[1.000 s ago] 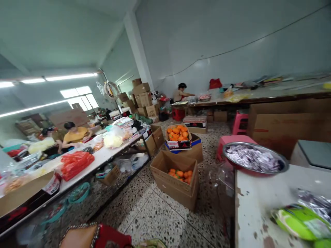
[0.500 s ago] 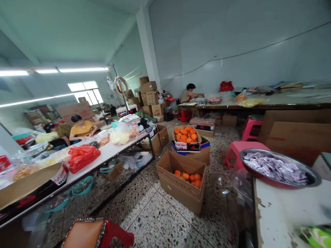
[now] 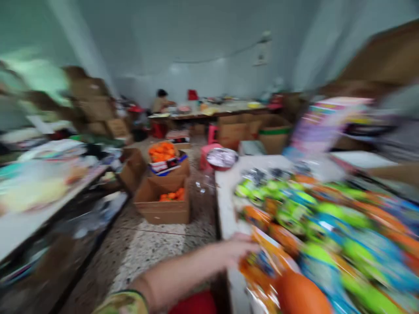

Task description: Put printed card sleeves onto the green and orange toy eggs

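Observation:
My left hand (image 3: 240,249) reaches in from the lower left, blurred by motion. Its fingers are closed on the edge of a shiny orange plastic bag (image 3: 262,261) with a printed picture, at the near edge of the white table (image 3: 225,209). A smooth, round orange object (image 3: 303,294) is at the bottom, against or in front of the bag; I cannot tell which. Beside the hand lies a large pile of green, blue and orange packaged items (image 3: 314,222), too blurred to name. My right hand is out of view.
A metal basin (image 3: 222,158) of small wrapped packets stands at the table's far corner. Open cartons (image 3: 162,209) holding orange items stand on the floor to the left. Another table (image 3: 19,226) runs along the left. Someone (image 3: 161,102) sits at the back.
The view has swung right, bringing the heaped table into sight. My left arm has come into the frame, with its hand on the orange bag.

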`<state>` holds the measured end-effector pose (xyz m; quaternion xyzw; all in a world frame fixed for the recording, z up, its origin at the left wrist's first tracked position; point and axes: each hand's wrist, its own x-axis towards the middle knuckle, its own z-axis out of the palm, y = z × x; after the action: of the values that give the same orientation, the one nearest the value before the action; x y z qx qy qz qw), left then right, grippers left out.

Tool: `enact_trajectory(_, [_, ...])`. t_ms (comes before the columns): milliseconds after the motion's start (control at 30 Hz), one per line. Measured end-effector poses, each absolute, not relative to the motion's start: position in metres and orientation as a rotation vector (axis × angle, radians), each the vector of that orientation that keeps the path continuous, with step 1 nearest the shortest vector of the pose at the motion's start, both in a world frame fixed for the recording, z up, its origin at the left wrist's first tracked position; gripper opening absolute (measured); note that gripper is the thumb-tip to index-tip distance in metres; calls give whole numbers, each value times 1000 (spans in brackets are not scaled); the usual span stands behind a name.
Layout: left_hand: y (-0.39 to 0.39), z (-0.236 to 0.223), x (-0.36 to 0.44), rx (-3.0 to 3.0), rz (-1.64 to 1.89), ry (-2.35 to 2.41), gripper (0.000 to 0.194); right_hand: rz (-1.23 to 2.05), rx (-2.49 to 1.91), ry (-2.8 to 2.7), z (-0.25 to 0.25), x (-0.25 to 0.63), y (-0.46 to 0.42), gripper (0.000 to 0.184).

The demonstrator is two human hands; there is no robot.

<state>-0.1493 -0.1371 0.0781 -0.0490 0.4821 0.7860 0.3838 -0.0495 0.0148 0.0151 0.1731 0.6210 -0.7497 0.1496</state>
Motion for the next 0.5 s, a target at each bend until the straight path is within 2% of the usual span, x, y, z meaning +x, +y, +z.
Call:
enact_trajectory(100, [-102,65,-154,-52,1803,1153,19,-2252,881,1689,4,-8,57,45])
enact_trajectory(167, [-96,62,-163,20,1730,1151,26,-2362,959,1505,-2,7,68,54])
enact_trajectory(300, [-90,65,-174,148,1542,1196,31,-2578,732,1108,-1,15,71,52])
enact_trajectory(500, [-60,63,-161,259,1307,1279,27,-2568,509,1093,12,25,80,52])
